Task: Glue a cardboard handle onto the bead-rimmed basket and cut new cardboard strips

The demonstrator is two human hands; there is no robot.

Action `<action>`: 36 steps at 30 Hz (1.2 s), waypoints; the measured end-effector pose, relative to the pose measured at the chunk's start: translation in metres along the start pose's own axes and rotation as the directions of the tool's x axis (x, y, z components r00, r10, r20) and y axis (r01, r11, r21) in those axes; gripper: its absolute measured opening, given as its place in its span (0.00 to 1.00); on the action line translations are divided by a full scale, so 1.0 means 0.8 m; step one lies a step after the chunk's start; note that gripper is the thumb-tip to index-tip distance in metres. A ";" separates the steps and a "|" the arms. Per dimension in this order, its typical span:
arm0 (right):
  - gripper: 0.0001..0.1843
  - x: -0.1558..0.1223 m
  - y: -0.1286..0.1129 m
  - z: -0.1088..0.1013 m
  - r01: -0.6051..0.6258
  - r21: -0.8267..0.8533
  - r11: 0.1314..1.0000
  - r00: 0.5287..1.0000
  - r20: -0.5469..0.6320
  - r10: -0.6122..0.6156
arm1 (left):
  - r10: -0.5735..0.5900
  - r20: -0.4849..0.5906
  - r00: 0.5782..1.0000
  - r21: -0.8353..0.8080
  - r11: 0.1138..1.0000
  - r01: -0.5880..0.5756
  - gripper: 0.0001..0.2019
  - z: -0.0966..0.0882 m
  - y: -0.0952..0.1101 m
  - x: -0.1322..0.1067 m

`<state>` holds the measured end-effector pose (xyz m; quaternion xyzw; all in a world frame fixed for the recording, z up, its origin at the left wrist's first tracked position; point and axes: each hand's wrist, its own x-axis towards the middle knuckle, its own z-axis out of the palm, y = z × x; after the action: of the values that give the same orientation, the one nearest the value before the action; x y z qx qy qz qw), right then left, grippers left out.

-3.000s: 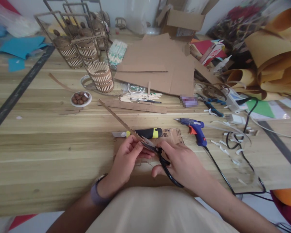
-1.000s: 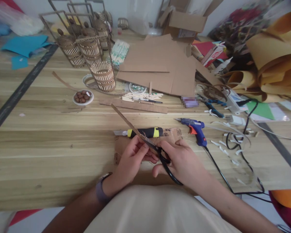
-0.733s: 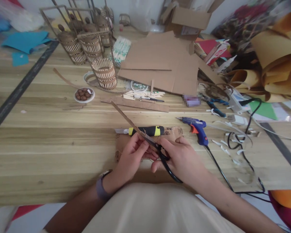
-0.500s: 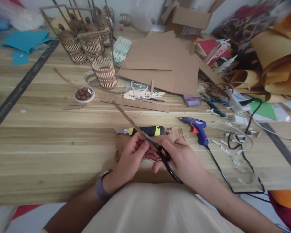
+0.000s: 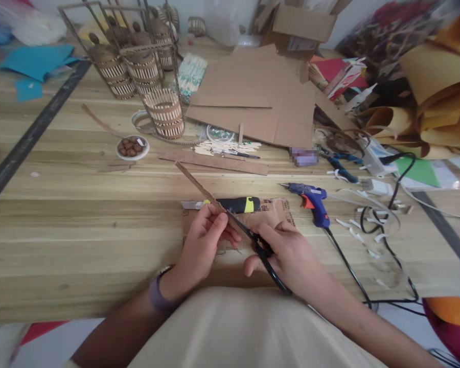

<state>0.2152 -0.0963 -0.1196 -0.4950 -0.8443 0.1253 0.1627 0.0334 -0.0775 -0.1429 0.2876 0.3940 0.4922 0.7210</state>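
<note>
Fingers of the left hand (image 5: 200, 244) pinch a narrow brown cardboard strip (image 5: 198, 185), thumb on top; its far end slants up and leftward beyond the fingertips, above the desk (image 5: 111, 245). To their right, fingers of the right hand (image 5: 291, 255) are wrapped around black-handled scissors (image 5: 257, 244), the thumb sticking out toward the left. The scissors' blades point at the left fingertips and lie along the near end of the strip; how far apart the blades stand is hard to tell. Just beyond the left fingers, a black-and-yellow utility knife (image 5: 237, 205) rests on a printed brown sheet (image 5: 279, 212), blade toward the left. Beyond the right fingers and to their right lies a blue glue gun (image 5: 312, 198). Farther past the left fingers, leftward, are a white bowl (image 5: 144, 154) of round brown pieces and, behind it, a slatted cylinder (image 5: 164, 115) standing upright.
</note>
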 end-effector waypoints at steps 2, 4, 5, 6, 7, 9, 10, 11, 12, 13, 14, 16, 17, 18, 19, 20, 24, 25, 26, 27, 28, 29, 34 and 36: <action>0.25 -0.001 0.001 0.000 -0.013 -0.012 1.000 1.000 0.003 0.013 | -0.011 0.003 1.000 0.001 1.000 0.011 0.19 0.001 -0.001 -0.001; 0.25 -0.001 0.002 -0.001 -0.009 -0.016 1.000 1.000 0.001 0.009 | -0.015 0.006 1.000 0.002 1.000 0.015 0.19 0.001 -0.001 -0.001; 0.26 -0.001 0.003 -0.003 -0.004 -0.015 1.000 1.000 -0.001 0.004 | -0.015 0.007 1.000 0.001 1.000 0.015 0.19 0.001 -0.001 -0.001; 0.27 -0.001 0.004 -0.004 0.000 -0.011 1.000 1.000 0.002 0.000 | -0.015 0.007 1.000 -0.001 1.000 0.015 0.19 0.001 -0.002 -0.001; 0.27 -0.001 0.004 -0.006 0.004 -0.006 1.000 1.000 0.012 -0.004 | -0.014 0.006 1.000 -0.004 1.000 0.014 0.19 0.000 -0.002 -0.001; 0.29 0.000 0.006 -0.009 0.000 -0.005 1.000 0.999 0.042 0.000 | -0.015 0.003 1.000 -0.010 1.000 0.015 0.19 -0.001 -0.003 -0.001; 0.30 0.000 0.006 -0.010 -0.006 -0.011 1.000 0.998 0.059 0.006 | -0.017 0.001 1.000 -0.012 1.000 0.017 0.19 -0.001 -0.003 -0.001; 0.30 0.000 0.006 -0.010 -0.010 -0.020 1.000 0.997 0.072 0.011 | -0.021 0.000 1.000 -0.014 1.000 0.021 0.19 -0.001 -0.004 -0.001; 0.30 0.000 0.006 -0.011 -0.012 -0.029 1.000 0.997 0.081 0.014 | -0.026 0.002 1.000 -0.016 1.000 0.026 0.19 -0.001 -0.004 -0.001; 0.30 0.001 0.005 -0.010 -0.014 -0.035 0.999 0.996 0.086 0.017 | -0.032 0.006 0.999 -0.019 0.999 0.032 0.20 0.000 -0.005 -0.001; 0.30 0.002 0.005 -0.010 -0.015 -0.037 0.999 0.996 0.087 0.018 | -0.036 0.011 0.999 -0.022 0.999 0.036 0.20 0.001 -0.005 -0.001; 0.29 0.003 0.003 -0.010 -0.012 -0.034 0.999 0.996 0.082 0.015 | -0.036 0.017 0.999 -0.025 0.999 0.037 0.20 0.002 -0.006 -0.001; 0.29 0.004 0.002 -0.010 -0.012 -0.035 0.999 0.997 0.079 0.015 | -0.034 0.017 0.999 -0.023 0.999 0.035 0.20 0.002 -0.006 -0.002; 0.30 0.005 0.001 -0.009 -0.012 -0.038 0.999 0.997 0.077 0.015 | -0.032 0.016 0.999 -0.020 0.999 0.032 0.20 0.003 -0.006 -0.002; 0.30 0.005 0.000 -0.009 -0.012 -0.040 0.999 0.997 0.076 0.015 | -0.030 0.014 0.999 -0.018 0.999 0.031 0.20 0.003 -0.005 -0.002; 0.30 0.006 0.000 -0.009 -0.012 -0.040 0.999 0.997 0.077 0.015 | -0.032 0.012 0.999 -0.016 0.999 0.032 0.20 0.003 -0.005 -0.002; 0.29 0.005 -0.001 -0.005 -0.003 -0.027 1.000 0.999 0.046 0.004 | -0.044 0.002 0.999 -0.007 0.999 0.044 0.20 0.003 -0.004 -0.003; 0.28 0.005 -0.002 -0.004 0.001 -0.026 1.000 0.999 0.032 0.000 | -0.047 0.000 0.999 -0.001 0.999 0.047 0.20 0.003 -0.004 -0.003; 0.28 0.005 -0.002 -0.004 0.004 -0.029 1.000 1.000 0.018 -0.003 | -0.050 -0.003 0.999 0.004 0.999 0.050 0.20 0.003 -0.004 -0.003; 0.27 0.004 -0.002 -0.003 0.009 -0.033 0.999 1.000 0.005 -0.009 | -0.055 -0.005 0.998 0.007 0.998 0.055 0.20 0.003 -0.003 -0.003; 0.27 0.004 -0.002 -0.003 0.016 -0.035 0.999 1.000 -0.006 -0.016 | -0.058 -0.007 0.998 0.009 0.998 0.058 0.20 0.003 -0.003 -0.003; 0.26 0.004 -0.002 -0.002 0.022 -0.035 0.999 1.000 -0.012 -0.022 | -0.063 -0.007 0.998 0.009 0.998 0.063 0.20 0.003 -0.003 -0.003; 0.26 0.003 0.000 0.000 0.015 -0.022 1.000 1.000 -0.008 -0.015 | -0.064 0.000 0.998 0.014 0.998 0.064 0.20 0.003 -0.004 -0.004; 0.26 0.003 0.001 -0.002 0.016 -0.024 1.000 1.000 -0.003 -0.016 | -0.055 0.002 0.998 0.018 0.998 0.055 0.21 0.003 -0.004 -0.004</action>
<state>0.2152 -0.0939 -0.1183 -0.4902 -0.8495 0.1130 0.1590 0.0364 -0.0819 -0.1434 0.2837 0.4053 0.4682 0.7322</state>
